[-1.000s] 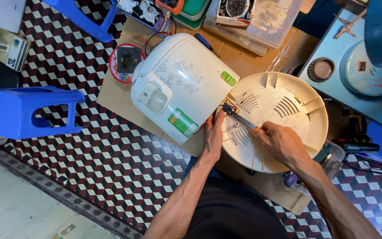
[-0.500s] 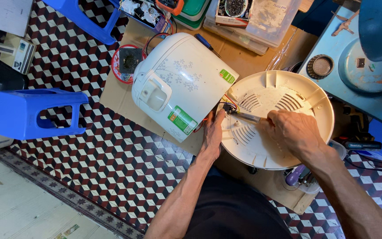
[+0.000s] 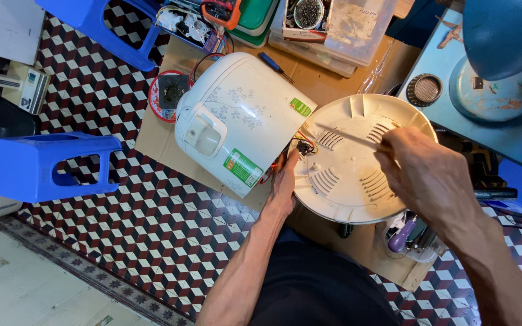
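The right hand [image 3: 424, 175] has drawn back across the round base plate [image 3: 345, 181], fingers closed on a thin tool; the left hand [image 3: 285, 181] stays pressed, fingers narrow, between plate and rice cooker [image 3: 237, 118].

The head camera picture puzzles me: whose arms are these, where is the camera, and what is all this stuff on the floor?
The camera sits on a person's head and looks straight down, so both arms are that person's own. The left hand rests at the gap between a white rice cooker lying on its side and its round cream base plate, where wires show. The right hand holds a thin tool over the plate; its tip is hard to make out. Everything lies on a cardboard sheet spread over a patterned tile floor. Nearby are a blue plastic stool and a screwdriver.
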Demonstrator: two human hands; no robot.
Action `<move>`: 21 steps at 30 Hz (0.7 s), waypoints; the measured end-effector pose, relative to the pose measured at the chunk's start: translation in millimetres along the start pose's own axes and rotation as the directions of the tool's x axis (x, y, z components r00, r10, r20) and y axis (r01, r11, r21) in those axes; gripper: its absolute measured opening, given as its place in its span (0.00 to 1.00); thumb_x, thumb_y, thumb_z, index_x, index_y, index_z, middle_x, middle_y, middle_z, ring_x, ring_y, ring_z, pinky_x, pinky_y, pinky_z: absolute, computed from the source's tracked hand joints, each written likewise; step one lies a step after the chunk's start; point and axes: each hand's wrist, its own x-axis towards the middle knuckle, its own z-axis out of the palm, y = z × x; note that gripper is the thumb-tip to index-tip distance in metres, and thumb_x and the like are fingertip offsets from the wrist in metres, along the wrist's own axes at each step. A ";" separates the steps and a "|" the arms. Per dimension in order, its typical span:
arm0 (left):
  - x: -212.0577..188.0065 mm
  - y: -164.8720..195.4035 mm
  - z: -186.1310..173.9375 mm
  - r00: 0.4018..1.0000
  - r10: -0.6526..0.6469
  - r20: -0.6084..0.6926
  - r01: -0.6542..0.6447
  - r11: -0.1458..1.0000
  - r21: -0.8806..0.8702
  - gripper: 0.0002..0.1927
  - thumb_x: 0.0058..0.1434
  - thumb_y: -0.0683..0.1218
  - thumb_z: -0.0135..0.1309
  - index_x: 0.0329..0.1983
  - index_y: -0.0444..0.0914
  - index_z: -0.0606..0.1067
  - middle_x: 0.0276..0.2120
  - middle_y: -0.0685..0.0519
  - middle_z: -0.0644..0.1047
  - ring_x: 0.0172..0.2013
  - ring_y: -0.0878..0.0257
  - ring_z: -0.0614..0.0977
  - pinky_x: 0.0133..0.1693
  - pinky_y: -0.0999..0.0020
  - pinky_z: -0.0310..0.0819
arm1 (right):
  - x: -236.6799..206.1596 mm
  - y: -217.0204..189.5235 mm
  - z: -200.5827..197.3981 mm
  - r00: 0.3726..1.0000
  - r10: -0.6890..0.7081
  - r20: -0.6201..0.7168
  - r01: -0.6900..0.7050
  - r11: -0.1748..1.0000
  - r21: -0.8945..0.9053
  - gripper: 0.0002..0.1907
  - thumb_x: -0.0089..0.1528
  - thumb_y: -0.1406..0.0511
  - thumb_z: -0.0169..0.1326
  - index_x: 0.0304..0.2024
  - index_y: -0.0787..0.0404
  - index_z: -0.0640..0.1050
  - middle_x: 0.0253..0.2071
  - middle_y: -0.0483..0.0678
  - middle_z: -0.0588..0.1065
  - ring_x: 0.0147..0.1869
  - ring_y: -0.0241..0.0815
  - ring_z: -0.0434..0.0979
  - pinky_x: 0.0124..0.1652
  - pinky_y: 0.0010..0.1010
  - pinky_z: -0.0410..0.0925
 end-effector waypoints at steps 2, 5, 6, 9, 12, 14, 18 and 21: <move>0.9 -3.1 -1.8 0.998 0.019 0.061 -0.014 0.997 -0.080 0.32 0.67 0.54 0.51 0.71 0.37 0.64 0.66 0.47 0.70 0.64 0.59 0.71 0.62 0.64 0.65 | -21.6 -4.5 -1.7 0.976 0.140 -0.165 -0.108 0.976 0.191 0.15 0.67 0.59 0.57 0.46 0.66 0.76 0.39 0.54 0.78 0.35 0.48 0.80 0.38 0.38 0.73; 5.5 -11.1 -4.9 0.984 -0.033 0.176 0.077 0.965 -0.249 0.29 0.67 0.54 0.51 0.69 0.39 0.67 0.62 0.49 0.73 0.58 0.60 0.76 0.56 0.62 0.73 | -57.4 -5.1 1.4 0.855 0.438 -0.276 -0.307 0.858 0.412 0.21 0.71 0.56 0.58 0.51 0.69 0.73 0.41 0.57 0.77 0.39 0.49 0.79 0.39 0.37 0.72; 8.3 -14.0 -5.7 0.978 -0.062 0.200 0.118 0.952 -0.283 0.28 0.67 0.54 0.51 0.68 0.39 0.68 0.60 0.49 0.74 0.56 0.59 0.77 0.54 0.62 0.75 | -67.0 -6.1 6.7 0.803 0.554 -0.220 -0.397 0.772 0.497 0.23 0.70 0.54 0.59 0.51 0.69 0.73 0.40 0.58 0.77 0.37 0.49 0.78 0.37 0.37 0.71; 15.6 -21.5 -5.9 0.941 -0.167 0.295 0.267 0.901 -0.343 0.26 0.69 0.55 0.52 0.65 0.36 0.69 0.55 0.46 0.77 0.50 0.56 0.80 0.50 0.59 0.78 | -79.1 -1.8 25.6 0.749 0.659 -0.074 -0.435 0.573 0.695 0.30 0.66 0.50 0.59 0.56 0.69 0.72 0.42 0.55 0.76 0.38 0.46 0.77 0.35 0.34 0.70; 15.4 -23.0 -4.4 0.938 -0.183 0.295 0.281 0.899 -0.336 0.26 0.69 0.55 0.52 0.66 0.37 0.69 0.55 0.46 0.77 0.51 0.55 0.80 0.51 0.58 0.78 | -81.4 -1.6 44.3 0.804 0.594 -0.028 -0.357 0.520 0.776 0.35 0.64 0.47 0.58 0.60 0.69 0.71 0.43 0.54 0.78 0.42 0.40 0.79 0.39 0.29 0.71; 11.9 -19.1 -2.4 0.954 -0.144 0.264 0.223 0.927 -0.301 0.27 0.68 0.54 0.51 0.67 0.39 0.68 0.57 0.49 0.76 0.53 0.56 0.80 0.53 0.59 0.77 | -80.4 -2.4 50.3 0.833 0.553 -0.035 -0.343 0.564 0.751 0.35 0.63 0.48 0.58 0.60 0.69 0.72 0.43 0.54 0.78 0.43 0.39 0.79 0.41 0.29 0.71; 1.7 -12.7 1.7 0.961 -0.066 0.268 0.142 0.951 -0.274 0.29 0.68 0.55 0.51 0.69 0.41 0.66 0.60 0.51 0.74 0.56 0.58 0.78 0.55 0.60 0.76 | -74.5 -4.6 47.8 0.812 0.584 0.004 -0.435 0.599 0.672 0.30 0.62 0.53 0.59 0.57 0.69 0.74 0.40 0.56 0.79 0.39 0.42 0.79 0.37 0.34 0.71; -21.5 -11.5 -2.6 0.967 -0.028 0.251 0.101 0.954 -0.281 0.31 0.70 0.58 0.49 0.72 0.40 0.65 0.64 0.52 0.73 0.60 0.62 0.77 0.57 0.66 0.73 | -72.3 -9.7 43.6 0.766 0.641 0.048 -0.423 0.447 0.788 0.25 0.63 0.58 0.57 0.56 0.69 0.74 0.37 0.55 0.79 0.33 0.43 0.77 0.32 0.37 0.69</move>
